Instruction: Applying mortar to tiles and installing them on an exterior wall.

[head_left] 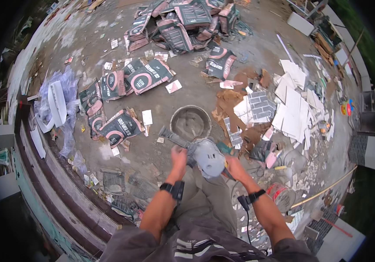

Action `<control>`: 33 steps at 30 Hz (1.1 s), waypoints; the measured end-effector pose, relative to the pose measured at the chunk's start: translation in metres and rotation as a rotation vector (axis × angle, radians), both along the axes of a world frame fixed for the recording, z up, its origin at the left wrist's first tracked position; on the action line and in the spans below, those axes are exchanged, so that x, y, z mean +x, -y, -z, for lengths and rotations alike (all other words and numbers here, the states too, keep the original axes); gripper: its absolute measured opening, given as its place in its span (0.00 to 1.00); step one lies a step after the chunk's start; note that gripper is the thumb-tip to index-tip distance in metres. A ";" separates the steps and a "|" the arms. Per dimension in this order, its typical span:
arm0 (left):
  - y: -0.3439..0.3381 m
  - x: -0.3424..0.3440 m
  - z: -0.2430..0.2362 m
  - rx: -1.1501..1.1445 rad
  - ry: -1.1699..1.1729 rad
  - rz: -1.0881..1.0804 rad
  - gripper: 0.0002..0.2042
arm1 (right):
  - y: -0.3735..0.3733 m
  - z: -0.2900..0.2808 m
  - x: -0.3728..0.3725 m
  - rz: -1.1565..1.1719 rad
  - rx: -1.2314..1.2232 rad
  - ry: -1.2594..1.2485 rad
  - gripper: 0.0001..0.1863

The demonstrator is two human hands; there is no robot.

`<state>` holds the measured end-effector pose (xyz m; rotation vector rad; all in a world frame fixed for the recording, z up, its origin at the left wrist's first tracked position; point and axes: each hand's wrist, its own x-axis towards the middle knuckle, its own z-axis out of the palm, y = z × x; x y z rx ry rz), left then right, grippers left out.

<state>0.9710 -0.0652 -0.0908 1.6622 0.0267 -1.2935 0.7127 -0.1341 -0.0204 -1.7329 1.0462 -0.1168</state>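
Observation:
I hold a grey, mortar-smeared power tool (209,159) with both hands at waist height. My left hand (178,158) is closed on its left part, beside a grey crusted shaft or handle (178,139) that points up and left; which part the fingers grip is partly hidden. My right hand (233,167) is closed on its right side, by a yellow part. Beyond the tool sits a round bucket (174,123) with grey wet material in it. The tool's body hides the bucket's near right edge.
Grey and pink bags (148,75) lie ahead left, with a larger pile (174,35) behind. Broken white boards (290,113) and cardboard (227,105) cover the right. Steps (56,192) and crumpled plastic (71,100) are at left; a dented red bucket (283,196) is by my right arm.

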 end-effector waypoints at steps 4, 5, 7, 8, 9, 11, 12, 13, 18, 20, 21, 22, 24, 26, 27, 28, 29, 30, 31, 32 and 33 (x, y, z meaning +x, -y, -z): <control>0.000 0.056 -0.019 0.294 1.177 0.175 0.39 | 0.082 0.082 0.035 -0.254 -0.122 -0.273 0.12; 0.019 0.065 -0.039 0.251 1.299 0.421 0.37 | 0.100 0.085 0.043 -0.341 -0.129 -0.420 0.12; 0.052 0.093 -0.038 0.238 1.425 0.643 0.34 | 0.133 0.087 0.068 -0.468 -0.166 -0.460 0.12; 0.048 0.101 -0.028 0.232 1.501 0.872 0.30 | 0.131 0.076 0.078 -0.579 -0.181 -0.514 0.12; 0.043 0.108 -0.018 0.215 1.558 1.109 0.26 | 0.144 0.074 0.096 -0.628 -0.215 -0.477 0.12; 0.069 0.111 -0.017 0.413 1.273 1.298 0.18 | 0.148 0.072 0.095 -0.649 -0.171 -0.513 0.13; 0.089 0.122 -0.013 0.595 1.030 1.433 0.12 | 0.164 0.078 0.102 -0.654 -0.184 -0.523 0.13; 0.081 0.125 -0.006 0.493 1.152 1.404 0.06 | 0.171 0.078 0.105 -0.677 -0.208 -0.537 0.13; 0.041 0.077 0.017 0.504 0.838 1.477 0.09 | 0.206 0.064 0.110 -0.861 -0.302 -0.577 0.12; 0.029 0.056 0.021 0.574 0.796 1.288 0.10 | 0.209 0.057 0.116 -0.904 -0.375 -0.594 0.11; 0.029 0.053 0.019 0.570 0.789 1.283 0.10 | 0.209 0.056 0.117 -0.911 -0.377 -0.600 0.11; 0.037 0.045 0.003 0.539 0.743 1.231 0.11 | 0.214 0.058 0.113 -0.910 -0.422 -0.575 0.11; 0.041 0.037 -0.008 0.520 0.700 1.167 0.11 | 0.222 0.058 0.116 -0.918 -0.473 -0.538 0.11; 0.035 0.032 -0.009 0.536 0.678 1.140 0.12 | 0.227 0.056 0.121 -1.010 -0.483 -0.544 0.11; 0.030 0.034 -0.010 0.542 0.674 1.134 0.12 | 0.226 0.057 0.123 -1.018 -0.483 -0.540 0.11; 0.030 0.033 -0.010 0.553 0.666 1.131 0.12 | 0.228 0.060 0.121 -1.046 -0.485 -0.530 0.11; 0.030 0.032 -0.009 0.564 0.659 1.128 0.12 | 0.230 0.062 0.118 -1.073 -0.487 -0.520 0.11; 0.028 0.031 -0.010 0.566 0.655 1.122 0.12 | 0.230 0.065 0.115 -1.081 -0.488 -0.519 0.11; 0.025 0.030 -0.012 0.566 0.658 1.129 0.12 | 0.228 0.066 0.114 -1.085 -0.466 -0.521 0.11; 0.023 0.030 -0.015 0.565 0.661 1.138 0.12 | 0.226 0.068 0.113 -1.088 -0.443 -0.522 0.11; 0.022 0.027 -0.014 0.569 0.658 1.135 0.12 | 0.225 0.071 0.112 -1.094 -0.442 -0.520 0.11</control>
